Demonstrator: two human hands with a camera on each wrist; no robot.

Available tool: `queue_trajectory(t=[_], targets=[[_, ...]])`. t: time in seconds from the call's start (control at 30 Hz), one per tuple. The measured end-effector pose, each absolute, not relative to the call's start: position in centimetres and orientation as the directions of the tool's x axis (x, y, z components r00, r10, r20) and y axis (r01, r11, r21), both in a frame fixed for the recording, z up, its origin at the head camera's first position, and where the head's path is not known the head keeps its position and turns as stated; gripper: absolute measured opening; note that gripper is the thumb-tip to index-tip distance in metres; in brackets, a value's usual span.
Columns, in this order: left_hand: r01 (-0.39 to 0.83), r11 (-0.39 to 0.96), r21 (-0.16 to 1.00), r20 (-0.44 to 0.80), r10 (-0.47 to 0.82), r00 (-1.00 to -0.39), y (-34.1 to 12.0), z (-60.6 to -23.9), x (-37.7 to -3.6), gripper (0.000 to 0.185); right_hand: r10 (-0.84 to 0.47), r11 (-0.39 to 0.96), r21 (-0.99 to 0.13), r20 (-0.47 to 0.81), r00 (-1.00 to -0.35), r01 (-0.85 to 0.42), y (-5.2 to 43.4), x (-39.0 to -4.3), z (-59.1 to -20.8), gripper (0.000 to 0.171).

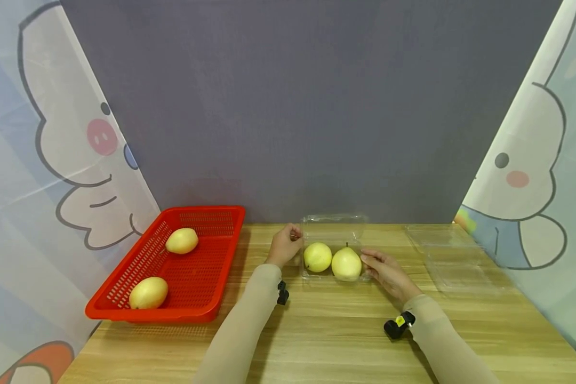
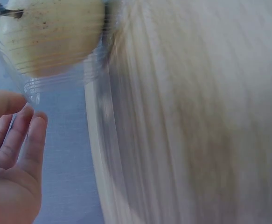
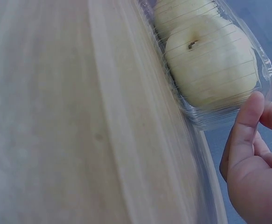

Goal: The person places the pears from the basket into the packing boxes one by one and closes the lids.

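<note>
Now | left hand [image 1: 284, 245] pinches clear plastic clamshell box [image 1: 333, 230] lid edge | right hand [image 1: 388, 272], fingers spread, steadies box side | risk: thin lid slips, two yellow pears [image 1: 333, 260] roll

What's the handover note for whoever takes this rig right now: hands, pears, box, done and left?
Left hand: fingers at the left rear corner of the clear plastic clamshell box, lid edge; a firm grip cannot be confirmed.
Right hand: fingers straight, touching the box's right end.
Two pale yellow pears lie side by side in the box; lid stands open.
Two more yellow pears lie in the red plastic mesh basket.
A second clear clamshell lies open at right.
Done: two pears boxed. Left, likely: shut the lid.
</note>
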State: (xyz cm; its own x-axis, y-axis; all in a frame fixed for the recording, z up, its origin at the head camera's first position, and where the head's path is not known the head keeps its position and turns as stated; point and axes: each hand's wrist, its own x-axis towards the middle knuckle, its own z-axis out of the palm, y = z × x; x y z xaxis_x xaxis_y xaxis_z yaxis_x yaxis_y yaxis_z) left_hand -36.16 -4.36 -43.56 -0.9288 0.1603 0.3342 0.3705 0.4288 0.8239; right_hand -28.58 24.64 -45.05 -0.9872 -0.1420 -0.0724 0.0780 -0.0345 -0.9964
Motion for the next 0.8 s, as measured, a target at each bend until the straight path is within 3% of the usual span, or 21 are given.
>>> queue_trajectory(t=[0.53, 0.8], targets=[[0.493, 0.639, 0.59, 0.423, 0.275, -0.863, -5.1, -43.3, -36.3, 0.006, -0.14, -0.046, -0.997, -0.058, -0.988, 0.065, 24.5, -28.6, -45.2, 0.053], [0.578, 0.739, 0.346, 0.452, 0.408, -0.793, -5.5, -43.2, -36.4, 0.005, -0.14, -0.036, -0.997, -0.059, -0.988, 0.065, 24.6, -28.8, -45.4, 0.054]])
